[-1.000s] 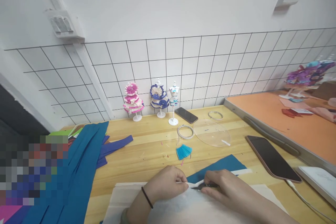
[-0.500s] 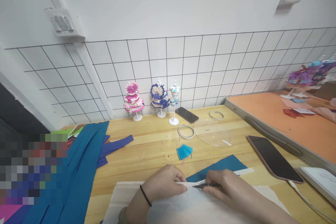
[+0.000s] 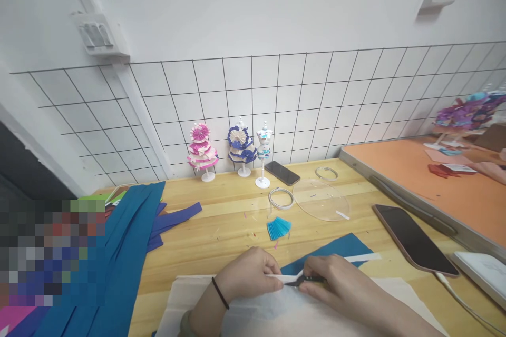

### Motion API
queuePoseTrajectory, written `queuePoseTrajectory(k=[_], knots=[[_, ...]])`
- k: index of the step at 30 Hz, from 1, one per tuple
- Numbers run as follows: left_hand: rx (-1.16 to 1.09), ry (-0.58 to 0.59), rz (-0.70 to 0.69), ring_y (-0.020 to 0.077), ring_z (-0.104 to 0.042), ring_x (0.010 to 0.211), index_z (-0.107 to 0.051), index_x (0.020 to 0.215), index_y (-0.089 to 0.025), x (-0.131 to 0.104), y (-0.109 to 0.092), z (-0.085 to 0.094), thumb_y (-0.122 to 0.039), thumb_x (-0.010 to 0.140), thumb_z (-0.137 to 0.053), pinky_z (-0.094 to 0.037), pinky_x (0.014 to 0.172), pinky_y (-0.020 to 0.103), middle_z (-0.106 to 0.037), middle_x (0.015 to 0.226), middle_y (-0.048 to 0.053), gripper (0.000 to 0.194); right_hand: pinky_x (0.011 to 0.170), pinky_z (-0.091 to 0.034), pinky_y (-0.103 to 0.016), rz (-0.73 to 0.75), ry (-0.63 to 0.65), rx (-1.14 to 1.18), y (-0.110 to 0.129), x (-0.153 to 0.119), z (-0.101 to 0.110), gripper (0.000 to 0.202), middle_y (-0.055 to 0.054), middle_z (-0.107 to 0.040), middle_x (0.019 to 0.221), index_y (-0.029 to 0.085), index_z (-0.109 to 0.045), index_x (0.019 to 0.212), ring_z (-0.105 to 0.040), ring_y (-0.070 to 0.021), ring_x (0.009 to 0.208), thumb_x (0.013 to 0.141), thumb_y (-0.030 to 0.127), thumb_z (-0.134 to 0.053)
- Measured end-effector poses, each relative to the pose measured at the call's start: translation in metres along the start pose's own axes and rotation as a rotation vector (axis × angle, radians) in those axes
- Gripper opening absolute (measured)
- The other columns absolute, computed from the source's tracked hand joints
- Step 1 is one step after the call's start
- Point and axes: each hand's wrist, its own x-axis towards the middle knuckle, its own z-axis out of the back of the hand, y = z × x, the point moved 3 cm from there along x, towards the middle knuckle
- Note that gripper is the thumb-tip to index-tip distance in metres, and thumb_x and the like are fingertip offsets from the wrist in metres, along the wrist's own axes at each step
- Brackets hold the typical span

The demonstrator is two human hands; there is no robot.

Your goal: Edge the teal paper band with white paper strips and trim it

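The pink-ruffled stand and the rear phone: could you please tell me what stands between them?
A navy-ruffled stand, then a mostly white stand, as the head view shows.

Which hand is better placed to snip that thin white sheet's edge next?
Probably the right hand: it holds the dark, pointed scissors at the edge, while the left hand pinches the sheet beside the blades.

Tabletop (image 3: 233,205) looks like pale wood w/ visible grain, smooth & satin; phone (image 3: 415,239) has glossy, glass-like black face; coiled rings (image 3: 281,207) look metallic & shiny; round disc (image 3: 322,201) looks like clear smooth plastic; teal strips (image 3: 122,242) look matt, paper or cloth.
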Motion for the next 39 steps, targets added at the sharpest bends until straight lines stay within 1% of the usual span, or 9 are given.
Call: queuePoseTrajectory(k=[5, 11, 18, 28, 39], knots=[[-0.035, 0.010, 0.026, 0.0115, -0.053, 0.059, -0.066, 0.080, -0.015, 0.002, 0.004, -0.002, -0.030, 0.062, -0.056, -0.034, 0.048, 0.019, -0.064, 0.070, 0.000, 0.025, 0.049, -0.027, -0.024, 0.017, 0.001, -0.033, 0.001, 0.001, 0.001, 0.025, 0.000, -0.064, 0.065, 0.022, -0.057, 0.073, -0.054, -0.0152, 0.057, 0.083, 0.041, -0.045], [-0.052, 0.025, 0.050, 0.0110, -0.054, 0.058, -0.064, 0.086, -0.017, 0.001, 0.005, 0.001, -0.032, 0.061, -0.060, -0.036, 0.048, 0.018, -0.064, 0.072, 0.000, 0.030, 0.050, -0.027, -0.024, 0.015, 0.002, -0.033, 0.000, 0.001, 0.001, 0.026, -0.001, -0.065, 0.067, 0.022, -0.058, 0.074, -0.054, -0.0157, 0.059, 0.084, 0.042, -0.045], [-0.023, 0.019, 0.030, 0.0083, -0.046, 0.051, -0.064, 0.071, -0.015, -0.003, 0.006, 0.010, -0.030, 0.061, -0.058, -0.029, 0.042, 0.018, -0.057, 0.059, -0.004, 0.019, 0.050, -0.027, -0.023, -0.016, -0.005, -0.017, -0.002, -0.001, 0.000, 0.024, 0.001, -0.064, 0.067, 0.022, -0.057, 0.072, -0.053, -0.0151, 0.059, 0.083, 0.040, -0.046], [-0.044, 0.018, 0.023, 0.0090, -0.045, 0.051, -0.065, 0.071, -0.015, -0.003, 0.005, 0.009, -0.031, 0.060, -0.057, -0.030, 0.043, 0.019, -0.058, 0.060, -0.003, 0.021, 0.055, -0.033, -0.025, -0.023, -0.004, 0.022, 0.003, 0.001, -0.002, 0.023, -0.002, -0.066, 0.075, 0.023, -0.060, 0.082, -0.058, -0.0181, 0.068, 0.082, 0.042, -0.046], [-0.034, 0.018, 0.028, 0.0091, -0.046, 0.051, -0.064, 0.069, -0.016, -0.003, 0.005, 0.011, -0.033, 0.059, -0.059, -0.030, 0.042, 0.018, -0.058, 0.059, -0.003, 0.020, 0.053, -0.031, -0.024, -0.023, -0.001, 0.026, 0.008, 0.005, -0.004, 0.023, -0.001, -0.067, 0.072, 0.022, -0.059, 0.080, -0.056, -0.0164, 0.062, 0.083, 0.041, -0.046]])
